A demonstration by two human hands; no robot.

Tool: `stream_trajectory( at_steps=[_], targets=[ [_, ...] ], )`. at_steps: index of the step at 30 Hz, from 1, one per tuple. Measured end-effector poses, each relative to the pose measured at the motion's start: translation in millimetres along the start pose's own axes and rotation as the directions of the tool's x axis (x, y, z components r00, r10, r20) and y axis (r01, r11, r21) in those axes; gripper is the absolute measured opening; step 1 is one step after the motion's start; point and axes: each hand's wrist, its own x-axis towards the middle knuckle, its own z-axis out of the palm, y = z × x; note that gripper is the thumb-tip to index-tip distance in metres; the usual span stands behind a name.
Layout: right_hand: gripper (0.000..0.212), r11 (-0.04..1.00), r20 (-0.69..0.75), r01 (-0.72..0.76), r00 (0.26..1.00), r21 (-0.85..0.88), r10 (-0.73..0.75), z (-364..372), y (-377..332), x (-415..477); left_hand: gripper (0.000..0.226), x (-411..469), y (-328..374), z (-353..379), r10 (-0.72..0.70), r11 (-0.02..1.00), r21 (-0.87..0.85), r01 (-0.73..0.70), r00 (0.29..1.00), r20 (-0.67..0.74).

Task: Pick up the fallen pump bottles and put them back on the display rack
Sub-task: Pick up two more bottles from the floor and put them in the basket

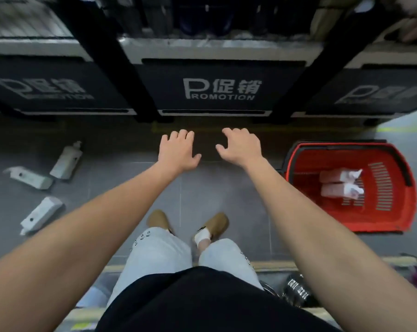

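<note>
Hands, left hand (178,149) and right hand (241,146), hover open and empty; three pump bottles (67,160) lie on the floor (202,188), probably waiting for pickup.

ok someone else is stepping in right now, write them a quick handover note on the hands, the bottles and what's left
Left hand: open, empty, held out over the floor in front of the display rack.
Right hand: open, empty, beside the left.
Fallen pump bottles: three white ones lie on their sides on the floor to the left, the far one, the middle one and the near one.
Red basket on the floor to the right holds two pinkish bottles.
Done: nothing visibly picked up.
Left: lift all three and stand them on the rack.
</note>
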Motion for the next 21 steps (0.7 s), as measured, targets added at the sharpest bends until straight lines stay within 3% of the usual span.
stream_trajectory(
  at_steps=[5,11,21],
  targets=[
    [0.054,0.977,0.053,0.188,0.982,-0.100,-0.183,7.6,-111.5,21.8,0.061,-44.0,-105.9,13.3,-0.225,0.968,-0.111,0.225,0.974,0.017],
    [0.054,0.921,0.136,0.337,0.939,-0.195,-0.315,28.1,-253.2,36.1,0.057,-105.1,-231.8,28.0,-0.390,0.902,-0.187,0.388,0.920,0.024],
    [0.044,0.729,0.223,0.620,0.784,-0.291,-0.579,56.9,-480.4,59.0,0.053,-188.0,-418.1,49.3,-0.639,0.726,-0.291,0.624,0.767,0.050]
  ],
)
